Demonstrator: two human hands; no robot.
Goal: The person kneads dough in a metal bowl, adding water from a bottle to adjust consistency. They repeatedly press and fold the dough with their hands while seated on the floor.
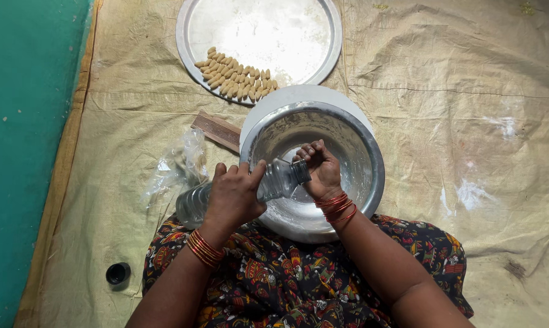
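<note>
A home floor used for cooking: a beige woven cloth (pixel 444 109) covers the green floor (pixel 19 152), with a round steel plate (pixel 286 36) of shaped dough pieces (pixel 235 78) at upper centre.

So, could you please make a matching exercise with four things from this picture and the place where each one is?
Things:
1. bottle
2. black cap
3. dough pieces
4. wooden comb

Places:
A. on the round metal tray
B. on the cloth, between the tray and the plastic bag
C. in the left hand, tilted over the metal bowl
D. alone on the cloth, beside the person's left knee

Pairs: 1-C, 2-D, 3-A, 4-B
</note>
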